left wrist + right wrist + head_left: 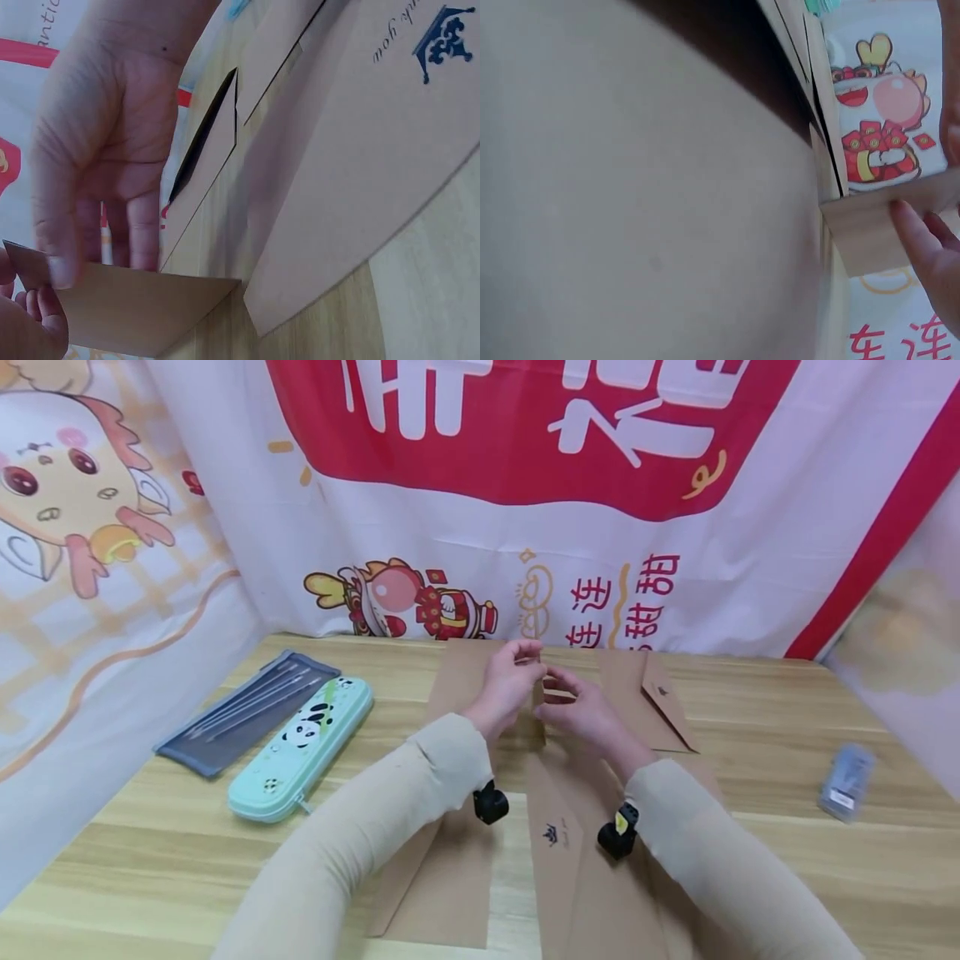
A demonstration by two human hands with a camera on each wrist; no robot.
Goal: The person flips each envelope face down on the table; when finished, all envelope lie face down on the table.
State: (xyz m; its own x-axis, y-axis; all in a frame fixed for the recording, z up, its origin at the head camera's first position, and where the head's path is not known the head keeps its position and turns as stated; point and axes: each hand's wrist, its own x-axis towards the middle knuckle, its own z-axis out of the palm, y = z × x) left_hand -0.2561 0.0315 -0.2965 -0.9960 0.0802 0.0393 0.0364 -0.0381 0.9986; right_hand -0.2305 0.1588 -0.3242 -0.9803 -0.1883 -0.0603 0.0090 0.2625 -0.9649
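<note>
Between my two hands a brown paper envelope [539,722] is held upright on its edge above the table. My left hand [512,685] pinches its top corner; in the left wrist view only those fingertips [43,319] show. My right hand [581,708] holds it from the right. Its thumb [64,266] lies on one face and the other fingers pass behind the paper. The right wrist view shows the upright envelope [870,236] with a finger on its upper edge. Beneath the arms lies a flat brown envelope [558,868] with a dark crown print.
More brown envelopes lie flat: one front left [453,893], one back left [457,672], and one back right [626,681] with its flap lifted. At left are a mint panda pencil case [303,752] and a grey mesh pouch [240,718]. A small clear box [847,781] sits right.
</note>
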